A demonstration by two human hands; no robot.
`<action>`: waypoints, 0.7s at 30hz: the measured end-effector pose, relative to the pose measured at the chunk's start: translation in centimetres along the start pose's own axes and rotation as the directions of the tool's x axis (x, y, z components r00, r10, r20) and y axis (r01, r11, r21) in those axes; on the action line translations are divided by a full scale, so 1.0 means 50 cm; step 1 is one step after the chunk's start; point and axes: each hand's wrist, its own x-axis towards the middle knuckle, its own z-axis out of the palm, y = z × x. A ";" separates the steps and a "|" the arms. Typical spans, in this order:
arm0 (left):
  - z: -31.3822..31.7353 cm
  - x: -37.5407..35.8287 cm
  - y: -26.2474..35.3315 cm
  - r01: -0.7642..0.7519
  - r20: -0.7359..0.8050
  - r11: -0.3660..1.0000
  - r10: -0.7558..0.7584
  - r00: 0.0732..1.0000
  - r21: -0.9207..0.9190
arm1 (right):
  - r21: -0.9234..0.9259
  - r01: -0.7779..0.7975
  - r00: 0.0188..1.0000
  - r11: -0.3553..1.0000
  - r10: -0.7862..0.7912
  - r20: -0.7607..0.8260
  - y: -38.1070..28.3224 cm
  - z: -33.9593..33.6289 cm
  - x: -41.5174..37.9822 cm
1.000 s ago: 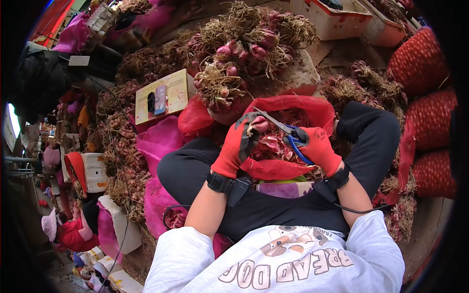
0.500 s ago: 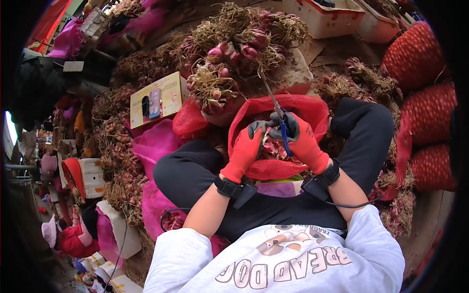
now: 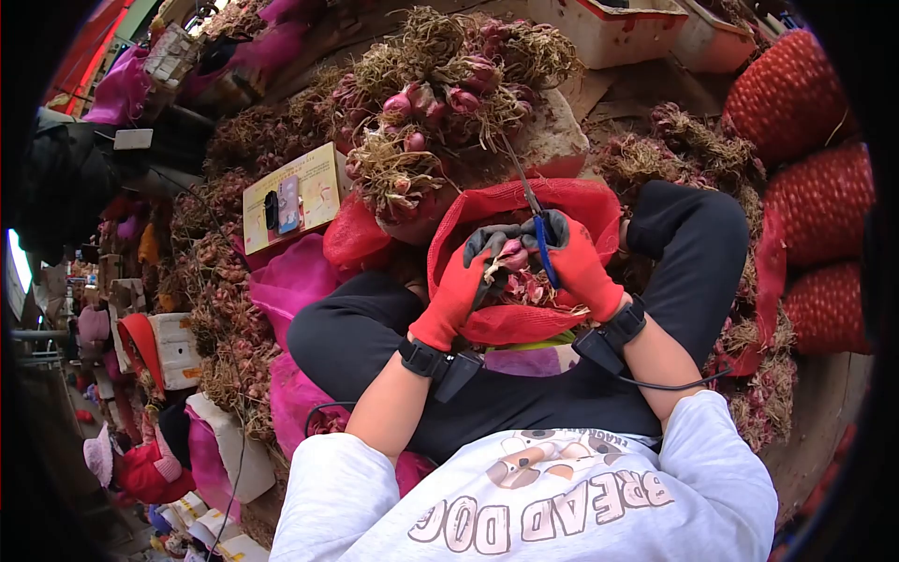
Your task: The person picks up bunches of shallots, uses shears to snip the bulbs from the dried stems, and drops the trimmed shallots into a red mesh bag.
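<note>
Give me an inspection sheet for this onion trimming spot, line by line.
Surface: open red mesh bag on the lap, trimmings inside.
Job's things: shallot; scissors, blades pointing up.
Clutter: heap of rooted shallots; phone on a yellow box.
Grippers: left hand on the shallot; right hand grips the scissors.
Cables: black cable from right wrist device.
Surroundings: filled red sacks; white crates.

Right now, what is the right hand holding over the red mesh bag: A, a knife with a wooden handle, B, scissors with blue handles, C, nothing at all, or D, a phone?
B: the right hand grips scissors with blue handles, blades pointing up and away, above the red mesh bag, while the left hand holds a shallot beside it.
</note>
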 end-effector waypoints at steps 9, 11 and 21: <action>-0.029 0.000 0.014 -0.414 0.070 0.878 0.410 0.910 0.239 | 0.199 -0.289 0.957 0.936 0.280 0.073 -0.034 0.003 -0.022; -0.043 -0.016 0.026 -0.139 0.168 0.944 0.196 0.966 -0.299 | 0.140 -0.141 0.989 0.980 0.133 0.065 -0.044 -0.003 -0.012; -0.044 -0.010 -0.019 0.294 -0.039 0.956 -0.294 0.955 -0.013 | -0.157 0.253 0.960 0.955 -0.227 0.164 -0.067 0.030 -0.030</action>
